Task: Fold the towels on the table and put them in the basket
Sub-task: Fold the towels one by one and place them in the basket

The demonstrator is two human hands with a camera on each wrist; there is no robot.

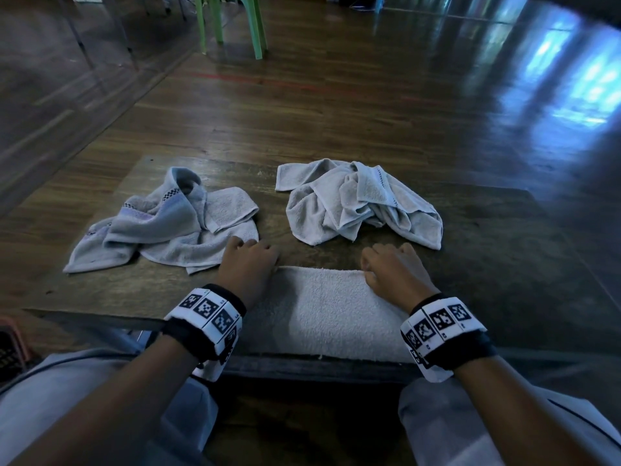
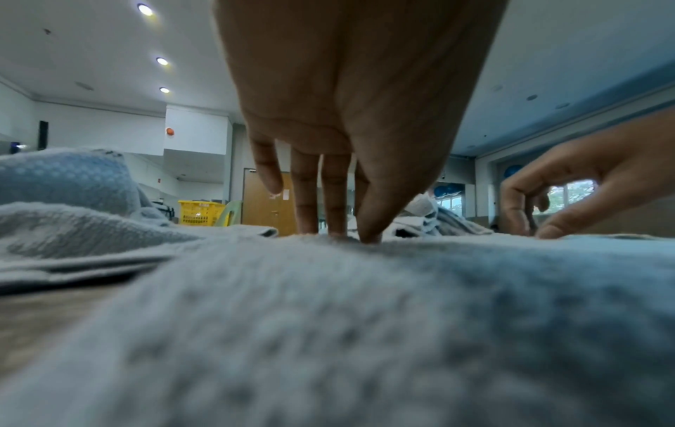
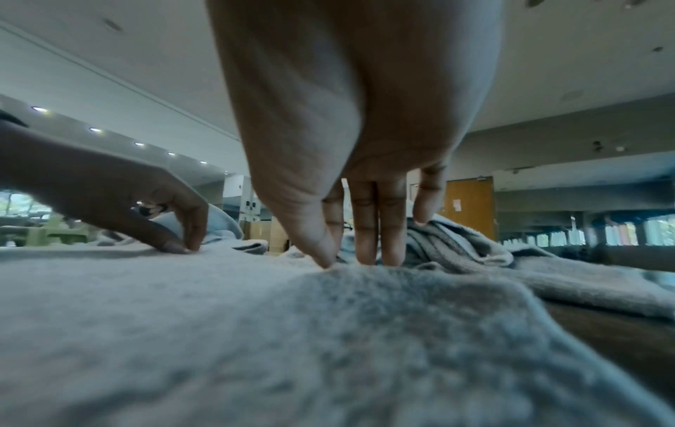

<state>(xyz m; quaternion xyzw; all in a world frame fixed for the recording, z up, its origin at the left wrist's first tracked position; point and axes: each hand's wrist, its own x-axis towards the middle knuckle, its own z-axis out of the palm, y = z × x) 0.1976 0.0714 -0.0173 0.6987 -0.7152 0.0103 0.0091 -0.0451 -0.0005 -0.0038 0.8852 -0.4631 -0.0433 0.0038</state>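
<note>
A flat, folded grey towel (image 1: pixel 322 314) lies at the near edge of the dark wooden table (image 1: pixel 487 264). My left hand (image 1: pixel 250 264) pinches its far left corner, thumb against fingertips (image 2: pixel 350 237). At the far right corner my right hand (image 1: pixel 386 267) pinches the same towel (image 3: pixel 255 332), thumb meeting the index finger (image 3: pixel 347 263). Behind them lie two crumpled towels: a grey one with a checked band (image 1: pixel 168 227) on the left and a plain grey one (image 1: pixel 359 203) on the right. A pinkish basket (image 1: pixel 10 344) shows partly at the lower left, beside the table.
A green plastic chair (image 1: pixel 232 25) stands on the wooden floor beyond the table. Bare tabletop shows to the right of the towels. A yellow crate (image 2: pixel 199 212) stands far off in the room. My knees sit under the table's near edge.
</note>
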